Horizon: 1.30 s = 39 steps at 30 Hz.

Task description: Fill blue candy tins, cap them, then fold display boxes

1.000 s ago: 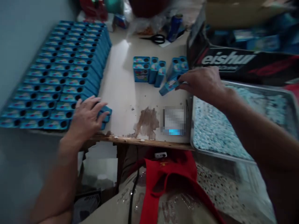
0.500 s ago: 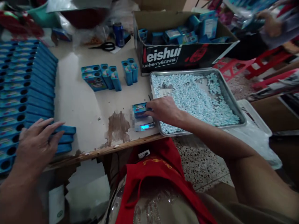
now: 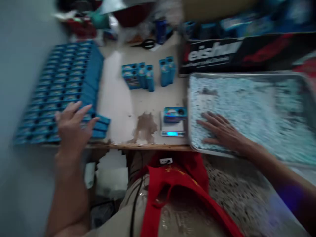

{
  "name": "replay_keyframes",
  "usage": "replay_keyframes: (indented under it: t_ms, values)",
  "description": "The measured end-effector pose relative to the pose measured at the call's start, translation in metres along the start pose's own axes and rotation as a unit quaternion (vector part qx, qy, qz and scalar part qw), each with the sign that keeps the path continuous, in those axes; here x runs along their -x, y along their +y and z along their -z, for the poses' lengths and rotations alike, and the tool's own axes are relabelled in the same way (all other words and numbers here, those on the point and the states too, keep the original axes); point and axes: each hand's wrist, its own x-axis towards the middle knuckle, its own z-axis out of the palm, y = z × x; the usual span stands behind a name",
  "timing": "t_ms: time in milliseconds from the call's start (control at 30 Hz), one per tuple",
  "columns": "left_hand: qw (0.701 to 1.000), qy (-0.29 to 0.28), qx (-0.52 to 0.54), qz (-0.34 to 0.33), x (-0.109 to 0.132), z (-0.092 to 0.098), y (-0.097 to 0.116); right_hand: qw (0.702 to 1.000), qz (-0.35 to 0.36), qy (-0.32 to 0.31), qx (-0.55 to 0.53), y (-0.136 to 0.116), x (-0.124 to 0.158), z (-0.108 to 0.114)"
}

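Left hand (image 3: 72, 123): grip spread, fingers fanned out flat on the near edge of the rows of blue boxes (image 3: 66, 85); it holds nothing.
Right hand (image 3: 221, 131): grip spread as well, palm down on the pale blue pellets (image 3: 259, 112) in the near left corner of the tray; nothing is pinched.
Tray (image 3: 247, 74): metal, on the right side of the table, filled almost wall to wall with the pellets.
Single blue box (image 3: 174, 114): lies on the small scale (image 3: 172, 129), just left of the tray and between the two hands; neither hand touches it.
Scale: its display glows blue (the figures are too blurred to read).
Rows of blue boxes: packed tight over the left part of the table. A few end boxes (image 3: 101, 126) jut out to the right, beside the left hand's fingers.
Standing boxes (image 3: 147, 75): a small upright cluster mid-table, behind the scale, well apart from both hands.
Carton (image 3: 247, 52): black and printed, right behind the tray.
Far edge: scissors (image 3: 147, 43) and a dark can (image 3: 161, 31).
Table (image 3: 116, 98): pale top, with a brown worn patch (image 3: 145, 126) just left of the scale.
Apron (image 3: 172, 187): red, below the table's front edge.
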Motion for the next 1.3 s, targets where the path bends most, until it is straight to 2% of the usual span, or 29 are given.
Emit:
replay_keyframes:
  t_ms: [100, 233, 267, 333, 367, 433, 500, 567, 667, 700, 733, 833, 967, 1033, 1067, 1133, 1167, 1233, 1300]
  values:
    - [0.998, 0.003, -0.046, 0.043, 0.006, 0.024, 0.0, 0.999, -0.005, 0.033, 0.023, 0.003, -0.005, -0.018]
    - [0.992, 0.024, -0.1, 0.071, 0.02, 0.053, 0.001, 1.0, 0.007, 0.001, -0.015, 0.013, -0.022, -0.026]
    - [0.992, 0.026, -0.104, 0.071, 0.024, 0.057, 0.004, 0.999, -0.021, -0.003, -0.029, 0.013, -0.024, -0.024]
    - [0.993, 0.03, -0.098, 0.06, 0.028, 0.059, 0.01, 0.987, -0.143, 0.04, -0.062, 0.011, -0.026, -0.014]
    - [0.994, 0.036, -0.086, 0.05, 0.029, 0.056, 0.013, 0.967, -0.219, 0.088, -0.093, 0.01, -0.027, -0.008]
    - [0.997, 0.051, -0.049, 0.03, 0.025, 0.042, 0.023, 0.893, -0.334, 0.213, -0.214, 0.009, -0.031, 0.008]
    - [0.999, 0.048, 0.003, 0.017, 0.017, 0.021, 0.039, 0.78, -0.36, 0.292, -0.421, 0.01, -0.037, 0.023]
    - [0.998, 0.018, 0.057, 0.013, 0.01, -0.003, 0.061, 0.721, -0.36, 0.304, -0.508, 0.014, -0.044, 0.031]
    - [0.994, -0.032, 0.108, 0.01, 0.006, -0.036, 0.096, 0.635, -0.351, 0.273, -0.631, 0.017, -0.047, 0.031]
    - [0.992, -0.046, 0.113, 0.006, 0.008, -0.045, 0.105, 0.623, -0.351, 0.265, -0.647, 0.016, -0.047, 0.029]
    - [0.991, -0.061, 0.117, 0.0, 0.01, -0.054, 0.111, 0.634, -0.353, 0.256, -0.638, 0.014, -0.045, 0.027]
    - [0.987, -0.09, 0.135, -0.016, 0.022, -0.073, 0.113, 0.75, -0.356, 0.205, -0.518, 0.007, -0.04, 0.027]
    - [0.982, -0.076, 0.175, -0.011, 0.035, -0.087, 0.094, 0.885, -0.333, 0.046, -0.323, -0.001, -0.04, 0.044]
    - [0.978, -0.08, 0.191, 0.0, 0.037, -0.092, 0.086, 0.93, -0.305, 0.005, -0.204, -0.003, -0.045, 0.053]
    - [0.976, -0.087, 0.201, 0.005, 0.037, -0.093, 0.084, 0.94, -0.298, 0.0, -0.166, -0.003, -0.048, 0.055]
    - [0.969, -0.103, 0.224, 0.014, 0.035, -0.095, 0.085, 0.929, -0.327, 0.008, -0.176, -0.001, -0.053, 0.057]
    - [0.966, -0.11, 0.235, 0.016, 0.033, -0.096, 0.087, 0.903, -0.365, 0.022, -0.225, 0.001, -0.055, 0.057]
    - [0.959, -0.119, 0.257, 0.015, 0.029, -0.098, 0.098, 0.811, -0.446, 0.057, -0.373, 0.002, -0.057, 0.057]
    - [0.951, -0.116, 0.287, 0.014, 0.025, -0.103, 0.113, 0.703, -0.475, 0.073, -0.524, 0.001, -0.058, 0.058]
